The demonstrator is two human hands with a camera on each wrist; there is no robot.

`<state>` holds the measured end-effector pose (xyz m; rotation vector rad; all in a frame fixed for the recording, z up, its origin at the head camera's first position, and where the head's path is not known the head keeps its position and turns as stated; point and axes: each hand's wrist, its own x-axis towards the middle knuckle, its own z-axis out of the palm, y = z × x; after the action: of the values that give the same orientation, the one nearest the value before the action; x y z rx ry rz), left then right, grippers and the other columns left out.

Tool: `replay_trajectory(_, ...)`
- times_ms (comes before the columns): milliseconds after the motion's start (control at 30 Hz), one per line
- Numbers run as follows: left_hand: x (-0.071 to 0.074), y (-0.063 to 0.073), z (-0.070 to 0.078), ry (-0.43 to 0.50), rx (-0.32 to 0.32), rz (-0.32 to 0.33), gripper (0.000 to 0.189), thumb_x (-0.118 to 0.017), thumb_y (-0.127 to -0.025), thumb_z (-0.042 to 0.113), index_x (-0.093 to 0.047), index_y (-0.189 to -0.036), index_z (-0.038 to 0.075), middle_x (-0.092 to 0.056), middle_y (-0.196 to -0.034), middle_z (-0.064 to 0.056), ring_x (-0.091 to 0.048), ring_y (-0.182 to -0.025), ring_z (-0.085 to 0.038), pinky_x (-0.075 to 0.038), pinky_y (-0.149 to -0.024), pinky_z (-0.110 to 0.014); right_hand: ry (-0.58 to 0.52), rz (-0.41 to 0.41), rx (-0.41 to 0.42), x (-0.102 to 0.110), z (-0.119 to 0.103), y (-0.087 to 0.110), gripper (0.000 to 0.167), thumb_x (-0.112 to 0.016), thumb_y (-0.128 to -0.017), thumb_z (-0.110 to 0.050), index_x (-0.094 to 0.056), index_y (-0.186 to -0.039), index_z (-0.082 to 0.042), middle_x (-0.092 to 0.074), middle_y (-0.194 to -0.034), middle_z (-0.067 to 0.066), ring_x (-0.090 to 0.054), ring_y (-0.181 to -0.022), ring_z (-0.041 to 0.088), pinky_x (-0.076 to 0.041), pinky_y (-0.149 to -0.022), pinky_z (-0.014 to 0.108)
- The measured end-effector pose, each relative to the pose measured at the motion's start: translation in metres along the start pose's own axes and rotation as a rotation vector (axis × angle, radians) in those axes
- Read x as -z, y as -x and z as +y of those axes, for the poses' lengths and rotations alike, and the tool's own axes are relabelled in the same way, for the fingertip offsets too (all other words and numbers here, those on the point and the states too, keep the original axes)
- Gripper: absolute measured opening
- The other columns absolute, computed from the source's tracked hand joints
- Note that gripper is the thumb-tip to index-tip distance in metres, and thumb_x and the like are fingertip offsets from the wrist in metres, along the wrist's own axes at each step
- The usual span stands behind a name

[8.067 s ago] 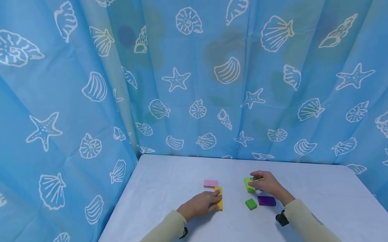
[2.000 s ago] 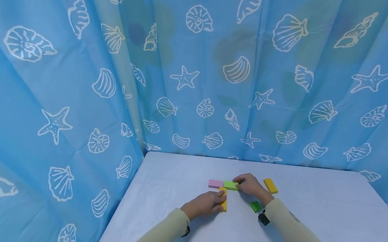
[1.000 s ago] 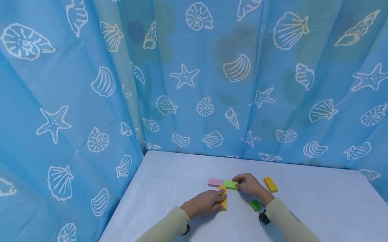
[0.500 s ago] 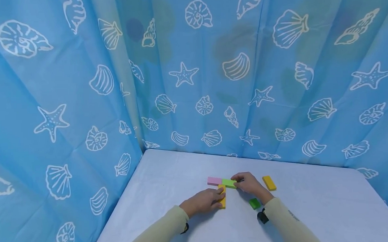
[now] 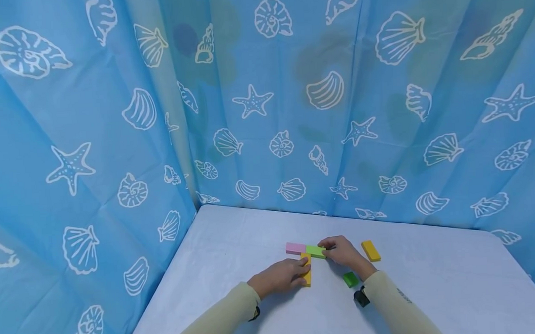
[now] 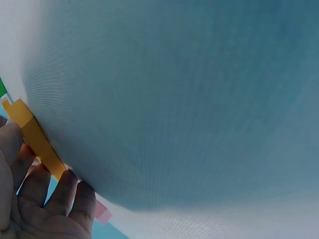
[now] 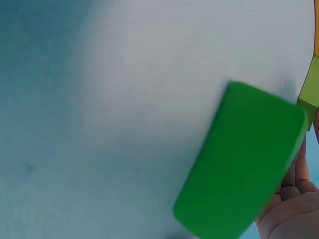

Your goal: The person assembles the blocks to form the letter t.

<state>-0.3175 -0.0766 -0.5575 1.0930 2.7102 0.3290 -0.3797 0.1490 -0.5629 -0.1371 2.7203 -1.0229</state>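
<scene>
In the head view my left hand [image 5: 279, 277] holds a yellow block [image 5: 306, 271], thumb near its front end and fingers along its top. The left wrist view shows those fingers against the side of the yellow block [image 6: 37, 142]. The far end of that block meets a row made of a pink block [image 5: 295, 248] and a light green block [image 5: 315, 251], set end to end. My right hand [image 5: 341, 250] pinches the right end of the light green block. Only a corner of the light green block [image 7: 311, 92] shows in the right wrist view.
A second yellow block [image 5: 371, 250] lies right of my right hand. Beside the right forearm is a darker green block [image 5: 350, 279], large and close in the right wrist view. A white-covered table [image 5: 234, 228] meets a blue shell-print curtain [image 5: 257, 137] behind.
Since the oldest frame, my right hand has brought the light green block left against the pink one. The purple block has gone from sight. In the last second both hands stay nearly still.
</scene>
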Motion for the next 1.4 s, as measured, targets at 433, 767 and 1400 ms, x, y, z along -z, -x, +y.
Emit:
replay_trajectory(433, 0.000, -0.001, -0.002, 0.007, -0.011, 0.006, 0.052, -0.056, -0.100, 0.037, -0.048, -0.146, 0.015, -0.040, -0.156, 0.000, -0.045, -0.141, -0.015, -0.039, -0.114, -0.029, 0.024, -0.003, 0.015, 0.002, -0.001, 0.000, 0.025, -0.064, -0.094, -0.010, -0.071, -0.118, -0.013, -0.068, -0.115, 0.008, -0.058, -0.107, 0.026, -0.049, -0.099, 0.051)
replay_trajectory(767, 0.003, 0.001, 0.000, 0.004, 0.009, -0.003, 0.054, -0.056, -0.099, 0.041, -0.047, -0.147, 0.017, -0.040, -0.157, 0.003, -0.044, -0.141, -0.014, -0.039, -0.114, -0.028, 0.015, -0.016, -0.006, 0.002, 0.000, -0.003, 0.025, -0.064, -0.094, -0.012, -0.072, -0.118, -0.013, -0.068, -0.116, 0.009, -0.058, -0.107, 0.027, -0.049, -0.099, 0.051)
replay_trajectory(1400, 0.002, 0.000, -0.002, 0.022, -0.004, -0.010, 0.052, -0.056, -0.099, 0.039, -0.048, -0.146, 0.017, -0.040, -0.156, 0.003, -0.045, -0.141, -0.013, -0.039, -0.114, -0.027, 0.011, -0.023, 0.062, -0.004, -0.034, -0.019, 0.022, -0.068, -0.093, -0.017, -0.074, -0.114, -0.013, -0.070, -0.114, 0.007, -0.061, -0.107, 0.025, -0.051, -0.096, 0.047)
